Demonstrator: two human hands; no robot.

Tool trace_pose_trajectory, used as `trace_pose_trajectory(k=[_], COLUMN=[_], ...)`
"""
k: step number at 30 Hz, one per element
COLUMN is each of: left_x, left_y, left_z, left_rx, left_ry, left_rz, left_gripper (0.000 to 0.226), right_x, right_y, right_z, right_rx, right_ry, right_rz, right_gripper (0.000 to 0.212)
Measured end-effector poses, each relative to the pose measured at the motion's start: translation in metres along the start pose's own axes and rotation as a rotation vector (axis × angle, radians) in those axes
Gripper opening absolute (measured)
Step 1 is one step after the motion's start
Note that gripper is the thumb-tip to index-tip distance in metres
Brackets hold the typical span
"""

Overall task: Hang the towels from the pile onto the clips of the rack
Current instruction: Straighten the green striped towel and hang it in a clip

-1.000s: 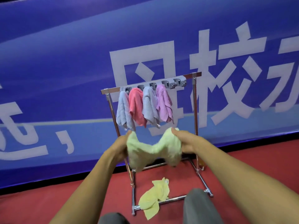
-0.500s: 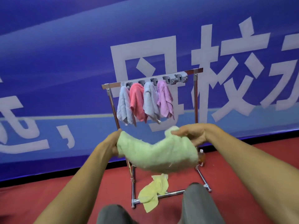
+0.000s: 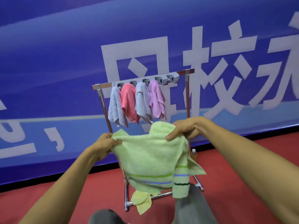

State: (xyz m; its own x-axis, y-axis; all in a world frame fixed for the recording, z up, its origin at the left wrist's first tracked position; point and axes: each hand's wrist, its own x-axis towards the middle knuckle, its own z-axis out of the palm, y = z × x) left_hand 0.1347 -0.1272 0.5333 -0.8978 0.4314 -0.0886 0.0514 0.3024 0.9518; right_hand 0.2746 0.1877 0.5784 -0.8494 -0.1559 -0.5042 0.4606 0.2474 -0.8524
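Note:
A light green towel [image 3: 150,157] with green and blue stripes hangs spread between my hands in front of the rack. My left hand [image 3: 105,143] pinches its left top corner. My right hand [image 3: 186,128] grips its right top edge. Behind it stands a small metal rack [image 3: 187,97] with a grey clip bar [image 3: 163,79]. Several towels hang from the clips: a grey-blue towel [image 3: 114,107], a pink-red towel [image 3: 128,104], another grey-blue towel [image 3: 142,102] and a lilac towel [image 3: 157,99]. The rightmost clips hold nothing. A yellow towel [image 3: 141,201] lies on the floor by the rack's base.
A blue banner wall [image 3: 64,62] with large white characters stands right behind the rack. The floor is red carpet [image 3: 242,159]. A small bottle [image 3: 193,153] stands by the rack's right leg. My knees [image 3: 192,207] show at the bottom edge.
The green towel went from bunched between my hands to spread open and hanging down. My right hand rose and moved right. The camera view moved closer to the rack.

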Motion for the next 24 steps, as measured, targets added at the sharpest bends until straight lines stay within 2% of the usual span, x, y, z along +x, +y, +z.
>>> trace_pose_trajectory(k=[2,4,6,9,10,11,13,14,16,17,21,22,24], left_x=[0.007,0.011,0.012,0.01,0.01,0.013,0.014,0.016,0.018,0.017,0.014,0.015,0.018], left_y=[-0.003,-0.007,-0.013,-0.012,-0.012,-0.015,-0.018,-0.019,-0.022,-0.021,-0.011,-0.009,-0.009], left_z=[0.0,-0.002,-0.002,-0.001,0.0,-0.001,-0.004,-0.006,-0.007,-0.006,0.004,0.004,0.003], left_rx=[-0.002,0.086,0.162,0.122,0.095,0.079,0.077,0.082,0.072,0.029,-0.243,-0.316,-0.452], left_ry=[0.162,0.212,0.241,0.312,0.326,0.348,0.415,0.449,0.478,0.488,0.444,0.407,0.342], left_rz=[0.052,0.086,0.07,0.032,0.018,-0.001,-0.056,-0.081,-0.132,-0.147,-0.153,-0.148,-0.153], left_gripper=[0.015,0.009,0.009,0.019,0.026,0.029,0.023,0.021,0.027,0.029,0.023,0.023,0.033], right_x=[0.001,0.007,0.012,0.021,0.023,0.025,0.027,0.027,0.029,0.029,0.034,0.035,0.036], right_y=[0.004,0.01,0.011,0.01,0.012,0.015,0.018,0.018,0.015,0.012,0.016,0.016,0.016], right_z=[0.004,0.008,0.01,0.006,0.006,0.008,0.013,0.011,0.006,0.006,0.011,0.011,0.005], right_rx=[-0.114,-0.172,0.029,0.54,0.59,0.537,0.384,0.401,0.602,0.649,0.507,0.556,0.654], right_ry=[-0.005,0.038,0.086,0.159,0.177,0.196,0.215,0.234,0.289,0.317,0.379,0.382,0.355], right_rz=[0.053,0.086,-0.027,-0.238,-0.252,-0.227,-0.164,-0.191,-0.299,-0.323,-0.219,-0.215,-0.166], right_gripper=[0.015,0.008,0.009,0.016,0.017,0.019,0.032,0.034,0.028,0.027,0.037,0.037,0.051])
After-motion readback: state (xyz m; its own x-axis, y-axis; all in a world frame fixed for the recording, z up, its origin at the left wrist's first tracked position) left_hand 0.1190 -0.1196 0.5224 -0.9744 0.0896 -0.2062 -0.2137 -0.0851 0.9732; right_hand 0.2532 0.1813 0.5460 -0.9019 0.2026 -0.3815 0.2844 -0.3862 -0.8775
